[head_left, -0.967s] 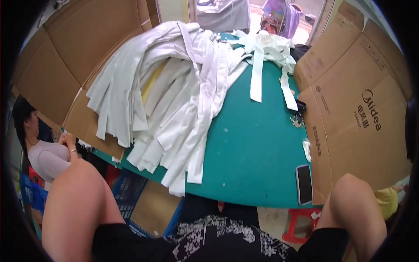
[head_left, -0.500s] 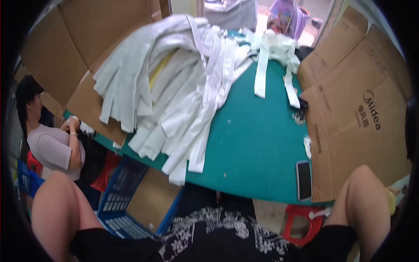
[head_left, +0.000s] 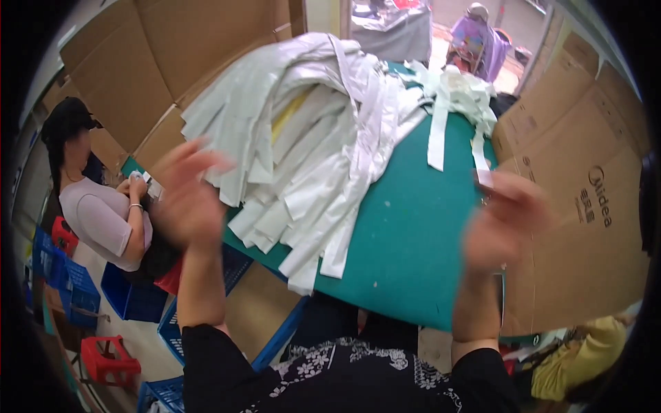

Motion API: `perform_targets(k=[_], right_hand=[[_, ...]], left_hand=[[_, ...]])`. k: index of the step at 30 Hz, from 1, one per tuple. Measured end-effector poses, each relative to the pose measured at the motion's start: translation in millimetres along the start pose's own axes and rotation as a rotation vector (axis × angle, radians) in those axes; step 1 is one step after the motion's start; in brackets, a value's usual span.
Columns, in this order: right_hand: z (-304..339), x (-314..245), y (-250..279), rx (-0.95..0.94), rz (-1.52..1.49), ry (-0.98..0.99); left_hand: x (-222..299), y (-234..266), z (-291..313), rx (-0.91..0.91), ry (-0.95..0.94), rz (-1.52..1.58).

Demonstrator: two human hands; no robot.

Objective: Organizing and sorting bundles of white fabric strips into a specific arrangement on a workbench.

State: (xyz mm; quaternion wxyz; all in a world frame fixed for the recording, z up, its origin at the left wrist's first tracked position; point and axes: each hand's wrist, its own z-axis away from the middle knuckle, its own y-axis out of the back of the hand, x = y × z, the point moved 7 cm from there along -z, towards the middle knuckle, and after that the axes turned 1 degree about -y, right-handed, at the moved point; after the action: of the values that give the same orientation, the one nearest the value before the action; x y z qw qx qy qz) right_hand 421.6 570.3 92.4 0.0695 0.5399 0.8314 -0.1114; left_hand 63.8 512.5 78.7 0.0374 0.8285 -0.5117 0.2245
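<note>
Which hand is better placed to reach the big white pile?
Probably the left hand: though blurred, it overlaps the pile's left edge in view. The right hand is farther off, across the green table, by the right cardboard.

The left hand (head_left: pixel 191 196) is smeared by motion, its fingers running together; the right hand (head_left: pixel 506 224) is equally blurred, so whether either grips anything cannot be told. The right hand and right forearm (head_left: pixel 478 303) cover part of the table's (head_left: pixel 413 227) right edge. White strips (head_left: pixel 330 131) hide most of the table's left side and much of a yellow piece (head_left: pixel 283 115). Below the near edge, the left forearm (head_left: pixel 202 282) hides part of a blue crate (head_left: pixel 279 337). A co-worker's (head_left: pixel 103 213) white item (head_left: pixel 136 176) is too small to identify.
</note>
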Motion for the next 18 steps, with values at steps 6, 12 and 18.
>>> perform_targets(k=[6,12,18], right_hand=[[51,242,-179,-0.528,0.407,-0.255],[96,324,-206,-1.132,0.601,-0.203],[119,361,-192,-1.274,0.828,-0.355]], left_hand=[[-156,-23,4,-0.617,0.074,-0.725],[-192,-16,13,-1.143,-0.312,-1.026],[-182,-20,7,-1.469,-0.478,-1.152]])
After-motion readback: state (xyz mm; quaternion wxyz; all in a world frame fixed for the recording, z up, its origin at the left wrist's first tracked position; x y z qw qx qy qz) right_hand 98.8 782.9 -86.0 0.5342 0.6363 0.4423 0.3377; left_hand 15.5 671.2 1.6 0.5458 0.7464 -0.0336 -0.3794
